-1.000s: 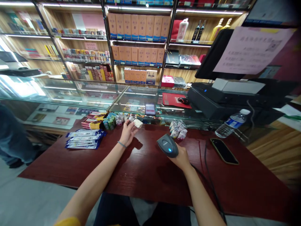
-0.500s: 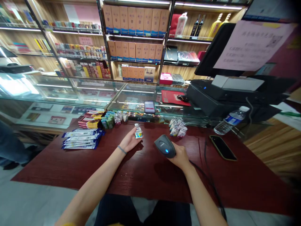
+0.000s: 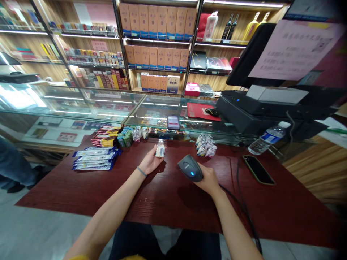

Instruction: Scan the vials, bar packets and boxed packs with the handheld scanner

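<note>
My left hand [image 3: 150,162] is closed around a small clear-capped bottle [image 3: 160,151], held upright a little above the table; a pale label with a barcode faces me. In my right hand [image 3: 208,178] is a dark grey barcode scanner [image 3: 190,168] with a blue light on its top, its head pointing toward the left. The scanner's cable runs off behind my right wrist. Similar small bottles [image 3: 206,146] stand in a cluster beyond the scanner. More such bottles [image 3: 136,134] stand at the back left, beside green packs [image 3: 124,138].
Blue-white packets [image 3: 94,159] and red-yellow packs [image 3: 105,135] lie on the left of the dark red table [image 3: 162,202]. A phone [image 3: 258,169] and a water bottle [image 3: 268,138] are at right, below a monitor [image 3: 251,56]. A glass counter [image 3: 154,104] borders the back.
The small bottle in my left hand has been turned, so its barcode side shows instead of the colourful front. My right hand and the scanner hold nearly the same place.
</note>
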`<state>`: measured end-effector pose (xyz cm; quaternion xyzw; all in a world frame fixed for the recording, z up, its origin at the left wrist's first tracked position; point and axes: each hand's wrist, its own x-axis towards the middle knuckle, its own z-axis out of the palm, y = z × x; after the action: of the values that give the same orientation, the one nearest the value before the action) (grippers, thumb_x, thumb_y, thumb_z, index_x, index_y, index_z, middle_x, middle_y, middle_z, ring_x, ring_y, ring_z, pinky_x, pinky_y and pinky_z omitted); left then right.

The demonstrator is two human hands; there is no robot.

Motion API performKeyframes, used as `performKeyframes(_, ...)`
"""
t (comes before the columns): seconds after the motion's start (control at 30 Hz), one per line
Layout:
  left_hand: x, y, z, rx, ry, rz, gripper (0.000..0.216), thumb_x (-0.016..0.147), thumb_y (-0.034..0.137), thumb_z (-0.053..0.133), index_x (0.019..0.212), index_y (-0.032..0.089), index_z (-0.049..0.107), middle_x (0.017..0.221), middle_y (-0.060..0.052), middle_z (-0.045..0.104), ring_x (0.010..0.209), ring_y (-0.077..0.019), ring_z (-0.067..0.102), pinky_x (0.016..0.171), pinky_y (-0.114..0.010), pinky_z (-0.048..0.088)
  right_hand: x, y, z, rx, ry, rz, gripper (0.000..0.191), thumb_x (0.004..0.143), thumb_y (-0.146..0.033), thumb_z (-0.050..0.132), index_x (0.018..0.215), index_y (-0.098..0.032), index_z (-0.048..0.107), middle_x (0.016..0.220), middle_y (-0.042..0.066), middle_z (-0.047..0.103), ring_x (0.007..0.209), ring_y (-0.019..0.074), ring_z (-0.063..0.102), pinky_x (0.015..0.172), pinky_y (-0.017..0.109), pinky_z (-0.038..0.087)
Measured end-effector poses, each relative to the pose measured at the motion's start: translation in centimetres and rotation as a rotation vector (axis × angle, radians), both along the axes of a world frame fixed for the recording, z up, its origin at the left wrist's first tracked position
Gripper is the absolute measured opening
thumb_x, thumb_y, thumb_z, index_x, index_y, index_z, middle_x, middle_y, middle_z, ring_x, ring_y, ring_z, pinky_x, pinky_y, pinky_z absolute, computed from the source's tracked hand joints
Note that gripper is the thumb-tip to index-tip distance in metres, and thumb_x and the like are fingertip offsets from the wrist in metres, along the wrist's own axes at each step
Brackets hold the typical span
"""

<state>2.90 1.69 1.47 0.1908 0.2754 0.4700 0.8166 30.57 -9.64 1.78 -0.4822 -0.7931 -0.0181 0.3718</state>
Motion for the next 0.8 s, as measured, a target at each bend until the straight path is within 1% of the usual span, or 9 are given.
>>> performKeyframes(0.13,-0.1,0.3,0.0,-0.044,0.015,0.041,0.027,0.104,0.039,0.056,0.104,0.015,0.069,0.091,-0.005,0.073,0.076,-0.0141,0.068,0.065,-0.026,0.055,-0.3,-0.4,0.4,-0.102,-0.047,-0.007,0.063,0.07,-0.02,0.068,0.132,-0.022,0.055,0.094,0.006,0.081,0.076,0.0269,0.08,0.064,0.03,0.057)
performKeyframes(0.23,-0.2,0.4,-0.1,-0.049,0.024,0.053,0.026,0.104,0.038,0.057,0.104,0.015,0.068,0.09,-0.005,0.072,0.076,-0.0141,0.067,0.065,-0.026,0.054,-0.8,-0.7,0.8,-0.149,-0.059,0.025,0.07,0.069,-0.019,0.07,0.136,-0.021,0.05,0.095,0.005,0.081,0.074,0.026,0.079,0.062,0.028,0.055)
performKeyframes(0.3,-0.2,0.4,-0.2,-0.041,0.02,0.051,0.025,0.103,0.038,0.058,0.104,0.015,0.069,0.092,-0.005,0.072,0.077,-0.014,0.067,0.064,-0.025,0.053,-1.2,-0.8,1.1,-0.151,-0.06,0.052,0.064,0.069,-0.018,0.07,0.131,-0.022,0.053,0.093,0.005,0.081,0.074,0.0257,0.079,0.062,0.028,0.054)
performKeyframes(0.4,-0.1,0.3,-0.1,0.007,-0.032,0.042,0.024,0.102,0.037,0.059,0.108,0.015,0.07,0.094,-0.006,0.071,0.079,-0.0131,0.066,0.065,-0.023,0.052,-1.4,-0.9,1.5,-0.151,-0.058,0.1,0.048,0.07,-0.016,0.067,0.117,-0.023,0.06,0.09,0.004,0.081,0.074,0.0255,0.079,0.062,0.028,0.052)
performKeyframes(0.47,-0.1,0.3,-0.2,0.022,-0.039,0.045,0.023,0.102,0.035,0.06,0.109,0.016,0.07,0.094,-0.005,0.071,0.08,-0.0127,0.065,0.066,-0.023,0.053,-1.3,-0.9,1.5,-0.15,-0.045,0.112,0.043,0.07,-0.016,0.067,0.113,-0.023,0.061,0.087,0.004,0.081,0.074,0.0254,0.079,0.062,0.027,0.052)
performKeyframes(0.53,-0.1,0.5,-0.4,0.003,-0.009,0.048,0.023,0.102,0.036,0.06,0.106,0.016,0.07,0.094,-0.005,0.071,0.08,-0.013,0.066,0.067,-0.023,0.054,-1.1,-0.9,1.5,-0.137,-0.039,0.093,0.047,0.07,-0.016,0.068,0.116,-0.023,0.061,0.089,0.004,0.081,0.073,0.0258,0.079,0.062,0.028,0.053)
performKeyframes(0.63,-0.1,0.7,-0.8,-0.003,0.035,0.053,0.024,0.102,0.038,0.06,0.104,0.016,0.07,0.095,-0.006,0.072,0.08,-0.0134,0.067,0.071,-0.025,0.056,-0.8,-0.7,1.3,-0.117,-0.048,0.066,0.061,0.069,-0.018,0.07,0.129,-0.021,0.058,0.099,0.008,0.082,0.078,0.0268,0.08,0.065,0.03,0.056)
performKeyframes(0.7,0.0,0.7,-1.0,0.05,0.058,0.073,0.022,0.099,0.037,0.066,0.105,0.017,0.07,0.098,-0.006,0.073,0.082,-0.0136,0.067,0.077,-0.027,0.057,-0.4,-0.7,1.4,-0.094,-0.055,0.071,0.065,0.069,-0.017,0.07,0.132,-0.02,0.058,0.106,0.01,0.082,0.084,0.0278,0.08,0.071,0.031,0.059)
performKeyframes(0.8,0.4,0.3,-0.7,0.186,0.092,0.092,0.025,0.09,0.031,0.077,0.109,0.018,0.07,0.108,-0.007,0.074,0.092,-0.0156,0.069,0.089,-0.033,0.058,0.3,-1.0,1.7,-0.06,-0.068,0.069,0.058,0.069,-0.016,0.069,0.127,-0.018,0.063,0.11,0.012,0.081,0.091,0.0292,0.08,0.076,0.032,0.061)
